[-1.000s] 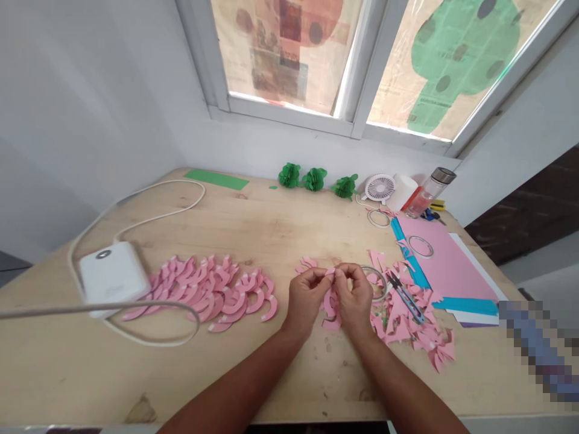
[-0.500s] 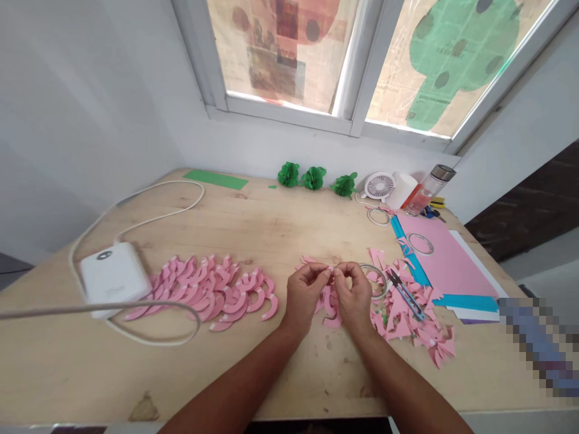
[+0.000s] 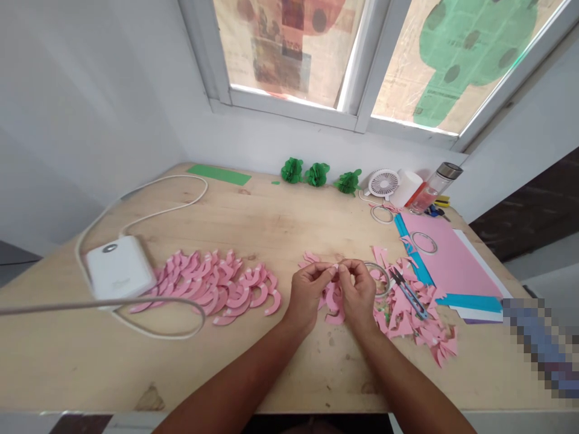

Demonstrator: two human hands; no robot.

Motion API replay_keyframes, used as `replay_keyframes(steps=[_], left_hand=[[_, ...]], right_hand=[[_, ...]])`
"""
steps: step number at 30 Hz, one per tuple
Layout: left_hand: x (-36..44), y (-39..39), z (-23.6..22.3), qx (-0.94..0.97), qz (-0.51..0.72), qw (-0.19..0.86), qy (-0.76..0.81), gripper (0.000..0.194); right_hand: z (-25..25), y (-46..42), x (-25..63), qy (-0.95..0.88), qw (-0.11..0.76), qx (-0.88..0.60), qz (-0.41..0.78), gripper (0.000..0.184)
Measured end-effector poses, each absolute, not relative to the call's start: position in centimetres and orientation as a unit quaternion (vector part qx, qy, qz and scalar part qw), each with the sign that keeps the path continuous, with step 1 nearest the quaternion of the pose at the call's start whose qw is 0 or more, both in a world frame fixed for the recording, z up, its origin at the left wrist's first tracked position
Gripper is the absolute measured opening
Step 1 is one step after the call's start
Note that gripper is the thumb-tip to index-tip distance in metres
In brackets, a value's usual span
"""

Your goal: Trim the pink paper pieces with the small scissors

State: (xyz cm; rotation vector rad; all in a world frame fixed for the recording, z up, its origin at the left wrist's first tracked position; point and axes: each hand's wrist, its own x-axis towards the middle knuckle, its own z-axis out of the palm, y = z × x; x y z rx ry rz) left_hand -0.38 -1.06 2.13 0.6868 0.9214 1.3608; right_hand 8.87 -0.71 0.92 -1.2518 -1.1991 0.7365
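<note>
My left hand (image 3: 308, 294) and my right hand (image 3: 357, 292) meet above the table, fingertips pinched together. Between them is a small pink paper piece (image 3: 335, 269), mostly covered by the fingers. Beneath and between the hands lie more curved pink paper strips (image 3: 335, 301). To the left, a spread of pink paper arcs (image 3: 226, 286) with pale tips overlaps in rows. Right of my right hand are pink paper scraps (image 3: 402, 313), with small scissors or snips (image 3: 409, 295) on top and a tape roll (image 3: 379, 280) beside them.
A white power bank (image 3: 120, 268) with a looping cable (image 3: 158, 334) sits at left. Green paper pompoms (image 3: 318, 175), a small fan (image 3: 383, 183) and a glass bottle (image 3: 436, 190) stand along the back. Pink paper sheets (image 3: 456, 259) lie at right, near a green strip-free tape ring (image 3: 424, 242).
The view has shifted slightly, so the whole scene sits a little differently. Both hands keep their pinch on the pink paper piece, with only small finger movement.
</note>
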Motion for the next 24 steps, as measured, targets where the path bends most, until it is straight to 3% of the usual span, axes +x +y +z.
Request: replay_keyframes(steps=[24], left_hand=[[-0.47,-0.67,2.08,0.257,0.607,0.622,0.422,0.018]], right_hand=[[1.48,-0.83,8.51,-0.528,0.574,-0.535,0.325,0.014]])
